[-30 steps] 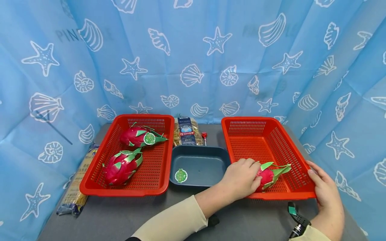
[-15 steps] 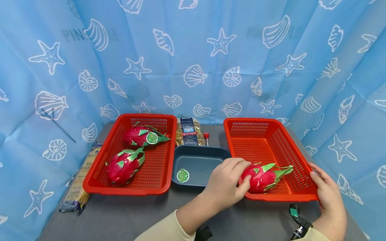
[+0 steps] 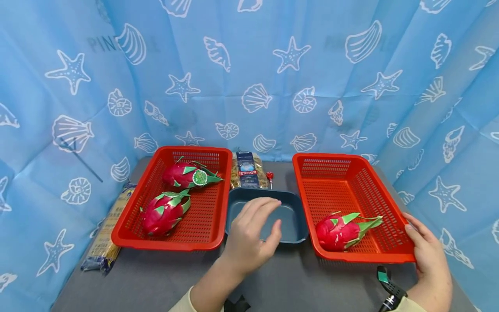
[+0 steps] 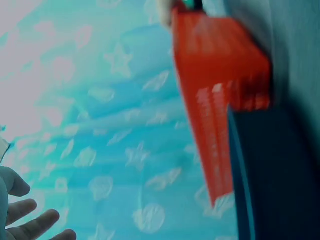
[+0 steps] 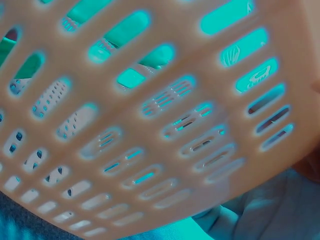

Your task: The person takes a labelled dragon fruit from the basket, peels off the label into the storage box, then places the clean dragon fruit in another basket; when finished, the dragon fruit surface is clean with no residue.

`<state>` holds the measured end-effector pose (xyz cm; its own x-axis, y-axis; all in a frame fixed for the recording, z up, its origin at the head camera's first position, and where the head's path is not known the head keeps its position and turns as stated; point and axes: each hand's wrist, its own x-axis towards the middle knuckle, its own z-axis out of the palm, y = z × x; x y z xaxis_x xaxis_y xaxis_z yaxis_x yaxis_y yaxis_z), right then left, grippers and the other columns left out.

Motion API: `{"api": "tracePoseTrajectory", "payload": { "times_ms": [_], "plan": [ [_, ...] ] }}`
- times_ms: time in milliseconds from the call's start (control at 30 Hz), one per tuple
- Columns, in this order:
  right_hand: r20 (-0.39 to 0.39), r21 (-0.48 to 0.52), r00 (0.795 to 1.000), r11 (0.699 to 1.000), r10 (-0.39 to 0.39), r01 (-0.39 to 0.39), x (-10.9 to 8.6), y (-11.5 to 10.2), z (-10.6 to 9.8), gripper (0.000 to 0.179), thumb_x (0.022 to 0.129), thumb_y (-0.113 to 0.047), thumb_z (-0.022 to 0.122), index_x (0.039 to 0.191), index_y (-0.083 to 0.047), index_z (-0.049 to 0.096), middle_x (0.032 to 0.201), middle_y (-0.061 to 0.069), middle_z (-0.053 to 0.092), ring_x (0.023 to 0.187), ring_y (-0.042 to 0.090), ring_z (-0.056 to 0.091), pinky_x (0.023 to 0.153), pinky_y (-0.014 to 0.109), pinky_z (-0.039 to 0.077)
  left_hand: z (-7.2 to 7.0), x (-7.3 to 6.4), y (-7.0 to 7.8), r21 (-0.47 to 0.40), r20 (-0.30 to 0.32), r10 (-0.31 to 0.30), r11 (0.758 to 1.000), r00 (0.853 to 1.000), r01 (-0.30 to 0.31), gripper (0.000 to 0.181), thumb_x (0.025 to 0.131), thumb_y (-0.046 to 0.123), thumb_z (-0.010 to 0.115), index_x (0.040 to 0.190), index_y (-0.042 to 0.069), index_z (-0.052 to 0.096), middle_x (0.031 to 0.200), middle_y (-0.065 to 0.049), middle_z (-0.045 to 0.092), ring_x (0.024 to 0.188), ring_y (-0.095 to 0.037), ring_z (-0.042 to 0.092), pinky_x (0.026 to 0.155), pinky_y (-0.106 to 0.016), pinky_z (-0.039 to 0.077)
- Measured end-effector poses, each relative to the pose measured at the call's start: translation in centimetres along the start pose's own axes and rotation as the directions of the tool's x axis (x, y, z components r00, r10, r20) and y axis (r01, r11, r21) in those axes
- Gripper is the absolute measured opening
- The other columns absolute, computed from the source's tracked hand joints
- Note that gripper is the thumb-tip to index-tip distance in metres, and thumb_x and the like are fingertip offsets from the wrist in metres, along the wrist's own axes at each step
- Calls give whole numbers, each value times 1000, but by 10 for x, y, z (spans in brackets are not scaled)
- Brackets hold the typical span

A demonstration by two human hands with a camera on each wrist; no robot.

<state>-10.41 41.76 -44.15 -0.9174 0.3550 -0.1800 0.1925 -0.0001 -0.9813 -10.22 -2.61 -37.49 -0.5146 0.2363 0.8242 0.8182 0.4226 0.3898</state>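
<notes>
My left hand [image 3: 253, 232] hovers in front of the dark blue tray [image 3: 298, 216], its fingers loosely bent and holding nothing. In the left wrist view its fingers [image 4: 35, 225] spread apart at the lower left. With my right hand [image 3: 430, 260] I grip the near right corner of the right red basket [image 3: 374, 258], thumb over the rim. The basket's slotted wall [image 5: 125, 165] fills the right wrist view, partly hiding that hand. A pink dragon fruit [image 3: 339, 232] lies in this basket's near left corner, its green leafy end pointing right.
The left red basket [image 3: 167, 245] holds two more dragon fruits [image 3: 163, 214]. Behind the tray are an Agnesi pasta bag [image 3: 249, 171] and a red lollipop [image 3: 270, 177]. A long pasta packet [image 3: 107, 238] lies at the far left. A blue shell-print curtain [image 3: 234, 65] surrounds the table.
My left hand has let go of the dragon fruit in the right basket and moved left, to in front of the tray. My right hand has kept its grip on the basket corner.
</notes>
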Motion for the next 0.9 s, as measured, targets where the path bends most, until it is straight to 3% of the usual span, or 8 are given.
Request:
{"api": "tracePoseTrajectory", "payload": {
  "times_ms": [200,500,667,800,900],
  "plan": [
    [-18,-5,1000,1000,10,-10,1,1,-2,52,106,-37,53,157,-34,41,87,-27,63,70,5,70,57,28,59,-37,0,-12,15,-110,-42,999,993,44,39,89,8,69,127,2,66,127,-12,67,117,-27,63,98,-41,54],
    [-24,-17,999,999,34,-35,2,-2,1,56,106,-38,52,160,-32,37,87,-29,61,70,4,70,58,26,59,-96,-1,-36,57,-232,-82,994,969,97,43,92,20,67,129,0,66,131,-11,66,119,-27,62,99,-25,50],
    [-20,-12,999,1000,25,-26,1,-1,0,56,107,-37,52,160,-31,36,88,-28,62,71,3,69,58,25,59,-127,-2,-45,62,-309,-137,984,941,164,43,84,6,69,126,-5,67,127,-17,67,116,-25,62,99,-23,49],
    [-6,-11,1000,1000,19,-19,1,0,-1,56,106,-38,54,160,-32,38,89,-28,62,72,3,69,59,25,59,-150,-5,-48,98,-360,-182,968,915,231,40,83,-3,67,122,-11,66,123,-24,66,114,-19,61,98,-20,48],
    [-1,-10,1000,1000,15,-15,1,1,-2,56,106,-39,55,159,-33,39,89,-28,63,72,3,70,59,25,59,-165,-14,-63,127,-383,-220,949,897,287,39,84,-6,67,122,-11,66,122,-24,67,114,-14,60,98,-18,47]
  ]
}}
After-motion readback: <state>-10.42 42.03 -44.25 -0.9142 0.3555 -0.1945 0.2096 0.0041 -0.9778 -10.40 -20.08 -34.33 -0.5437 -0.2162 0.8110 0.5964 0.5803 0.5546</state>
